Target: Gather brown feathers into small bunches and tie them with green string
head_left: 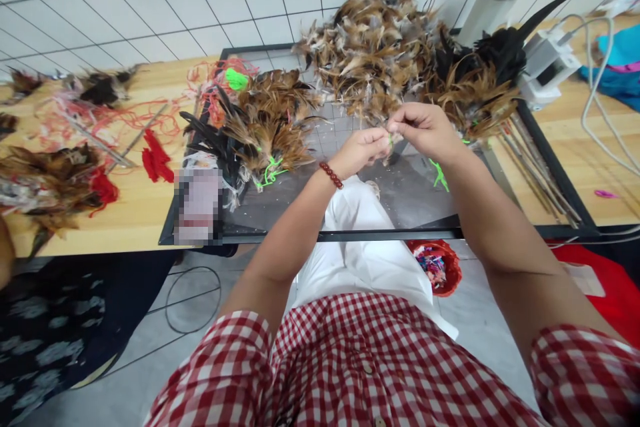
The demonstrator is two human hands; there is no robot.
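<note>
My left hand, with a brown bead bracelet at the wrist, is closed in a pinch on a small feather bundle. A bit of green yarn shows at its top. Fingertips of my right hand press together on that yarn, touching the left fingertips; the fingers partly hide the bundle. Left of my hands lie brown feather bundles tied with green yarn. Behind them rises a big heap of loose brown feathers. A green yarn strand lies under my right forearm.
A black-framed glass panel lies on the wooden table. Thin sticks, black feathers and a white charger are right. Red yarn and more feathers lie left. Below stands a red basket.
</note>
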